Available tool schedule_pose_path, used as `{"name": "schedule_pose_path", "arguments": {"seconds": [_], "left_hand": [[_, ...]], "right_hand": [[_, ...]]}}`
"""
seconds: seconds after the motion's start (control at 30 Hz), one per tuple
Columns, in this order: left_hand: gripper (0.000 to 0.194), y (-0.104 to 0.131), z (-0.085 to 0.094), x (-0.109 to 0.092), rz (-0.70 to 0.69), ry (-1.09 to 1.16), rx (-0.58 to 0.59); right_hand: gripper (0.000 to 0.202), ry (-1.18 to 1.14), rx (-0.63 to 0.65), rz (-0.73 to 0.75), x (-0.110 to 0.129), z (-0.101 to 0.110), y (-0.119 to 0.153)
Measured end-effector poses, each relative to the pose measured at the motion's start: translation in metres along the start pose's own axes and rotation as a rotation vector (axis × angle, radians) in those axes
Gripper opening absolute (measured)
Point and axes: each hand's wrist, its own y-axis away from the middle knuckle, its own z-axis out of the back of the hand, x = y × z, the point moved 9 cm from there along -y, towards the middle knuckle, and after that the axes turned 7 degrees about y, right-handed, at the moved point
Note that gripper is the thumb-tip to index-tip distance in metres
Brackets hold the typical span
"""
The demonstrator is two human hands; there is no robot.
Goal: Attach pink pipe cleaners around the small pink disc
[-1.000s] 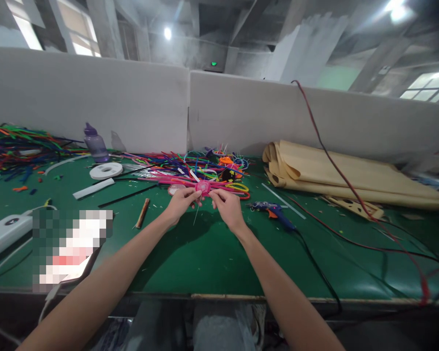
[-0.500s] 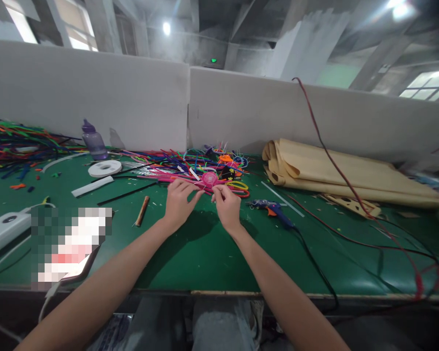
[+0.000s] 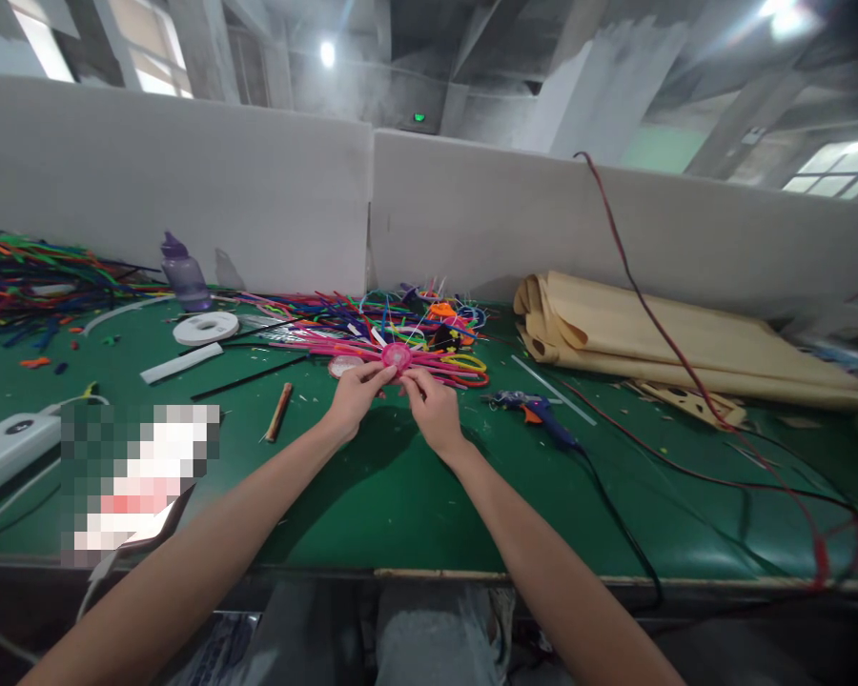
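Observation:
A small round pink piece [image 3: 398,356] is held up above the green table, with thin pale strands sticking out from it. My left hand [image 3: 357,398] is closed, its thumb and fingertips pinching the lower left edge of that piece. At the lower right edge, my right hand [image 3: 435,412] is closed too, fingertips on the same piece. The fingers hide its underside. Just left of it lies a paler pink disc [image 3: 344,366]. Behind are pink strips [image 3: 443,366] and a heap of colourful, pipe-cleaner-like strips [image 3: 329,310].
To the right lie a blue glue gun [image 3: 533,412] with its cord and a roll of brown paper [image 3: 636,333]. Leftward are a white spool [image 3: 205,329], a purple bottle [image 3: 184,276], a brown stick [image 3: 278,413], a blurred phone [image 3: 150,486] and a white power strip [image 3: 14,448].
The pink piece has come slightly left and down. My left hand's thumb and fingers, spread before, have closed on its edge. My right hand shifted slightly left. The paler disc has come into view.

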Motion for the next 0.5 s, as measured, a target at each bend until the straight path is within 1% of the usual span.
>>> {"name": "schedule_pose_path", "arguments": {"seconds": [0.13,0.27,0.37,0.5], "left_hand": [[0.023,0.000,0.004,-0.008,-0.099,-0.126,-0.018],[0.025,0.001,0.006,-0.015,-0.179,-0.248,-0.038],[0.024,0.001,0.005,-0.017,-0.199,-0.251,-0.027],[0.022,0.001,0.000,-0.019,-0.199,-0.204,0.013]], "right_hand": [[0.026,0.058,0.006,0.049,0.006,0.000,0.001],[0.025,0.125,-0.006,0.021,0.005,0.003,0.002],[0.026,0.171,-0.058,0.008,0.004,0.009,0.002],[0.027,0.206,-0.114,0.030,0.007,0.017,0.001]]}}
